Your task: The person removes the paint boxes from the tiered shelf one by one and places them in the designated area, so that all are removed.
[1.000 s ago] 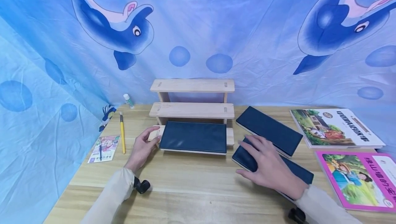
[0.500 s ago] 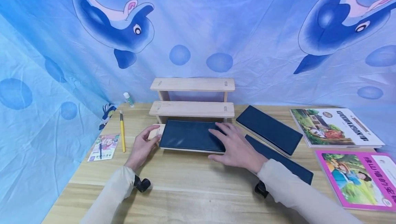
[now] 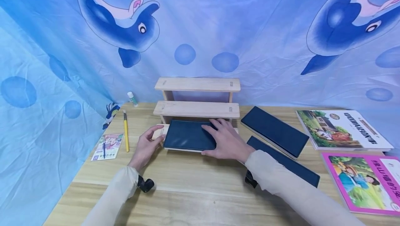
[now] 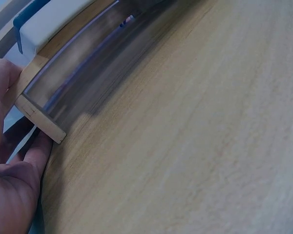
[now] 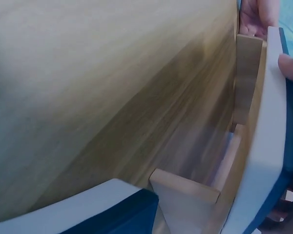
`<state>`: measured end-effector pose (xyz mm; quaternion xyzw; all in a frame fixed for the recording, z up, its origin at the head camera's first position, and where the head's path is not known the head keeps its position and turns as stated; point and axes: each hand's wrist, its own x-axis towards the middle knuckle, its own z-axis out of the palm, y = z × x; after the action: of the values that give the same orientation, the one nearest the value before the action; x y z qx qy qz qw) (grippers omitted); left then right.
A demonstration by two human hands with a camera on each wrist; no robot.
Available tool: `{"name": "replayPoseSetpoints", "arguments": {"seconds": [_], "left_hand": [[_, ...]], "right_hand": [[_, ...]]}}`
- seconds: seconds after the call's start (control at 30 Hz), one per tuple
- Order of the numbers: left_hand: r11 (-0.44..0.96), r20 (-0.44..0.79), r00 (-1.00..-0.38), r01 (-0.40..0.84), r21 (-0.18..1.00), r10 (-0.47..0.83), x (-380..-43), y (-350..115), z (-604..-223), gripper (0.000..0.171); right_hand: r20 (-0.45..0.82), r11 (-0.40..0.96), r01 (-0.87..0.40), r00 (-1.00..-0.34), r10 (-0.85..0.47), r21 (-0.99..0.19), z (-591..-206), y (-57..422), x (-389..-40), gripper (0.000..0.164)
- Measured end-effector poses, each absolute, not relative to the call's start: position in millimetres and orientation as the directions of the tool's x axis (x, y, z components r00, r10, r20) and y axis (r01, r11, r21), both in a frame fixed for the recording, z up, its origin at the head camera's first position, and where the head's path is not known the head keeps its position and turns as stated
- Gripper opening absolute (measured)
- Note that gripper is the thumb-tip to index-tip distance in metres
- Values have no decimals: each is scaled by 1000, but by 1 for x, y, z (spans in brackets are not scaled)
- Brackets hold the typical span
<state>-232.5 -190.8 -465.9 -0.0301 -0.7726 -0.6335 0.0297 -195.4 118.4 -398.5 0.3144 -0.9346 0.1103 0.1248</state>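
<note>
A pale wooden three-step shelf [image 3: 197, 108] stands at the back middle of the table. A dark blue book [image 3: 187, 135] lies flat on its lowest step. My left hand [image 3: 153, 136] grips the left end of that step, thumb on top; in the left wrist view the left hand [image 4: 12, 175] wraps the board's end [image 4: 41, 122]. My right hand [image 3: 218, 132] lies flat on the book's right half, fingers spread, thumb at its front edge. The right wrist view shows the book [image 5: 276, 146] edge-on, with a fingertip [image 5: 290, 66] on it.
Two more dark blue books [image 3: 275, 130] [image 3: 282, 161] lie right of the shelf. Two picture books [image 3: 343, 128] [image 3: 368, 181] sit at the far right. A yellow pen [image 3: 126, 130], a glue stick [image 3: 132, 98] and a small card [image 3: 106, 146] lie at the left.
My right hand left the near book on the table and moved left onto the book on the lowest step, then further left along it. The left hand stayed put.
</note>
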Motion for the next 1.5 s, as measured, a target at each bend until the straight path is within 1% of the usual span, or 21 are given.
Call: {"name": "replayPoseSetpoints", "arguments": {"seconds": [0.23,0.57,0.87,0.97,1.23,1.4,1.5], "left_hand": [[198,86,-996,91,976,32,-232,-191,-467,42],[195,82,-996,85,977,23,-231,-190,-463,41],[207,88,-996,89,974,17,-232,-191,-464,42],[210,90,-996,92,973,18,-232,-191,-464,41],[213,83,-996,84,974,13,-232,-191,-465,39],[187,86,-996,86,979,12,-232,-192,-466,39],[187,93,-996,94,978,15,-233,-191,-466,40]], "right_hand": [[258,772,-625,-770,-584,-119,-403,115,-203,83],[268,736,-661,-743,-613,-151,-407,118,-208,80],[256,727,-667,-740,-622,-163,-407,118,-209,80],[263,727,-666,-741,-618,-167,-407,118,-208,80],[312,743,-658,-736,-601,-121,-410,114,-203,80],[336,749,-648,-742,-580,-137,-410,112,-194,78],[373,754,-642,-739,-561,-137,-410,114,-187,77]]}}
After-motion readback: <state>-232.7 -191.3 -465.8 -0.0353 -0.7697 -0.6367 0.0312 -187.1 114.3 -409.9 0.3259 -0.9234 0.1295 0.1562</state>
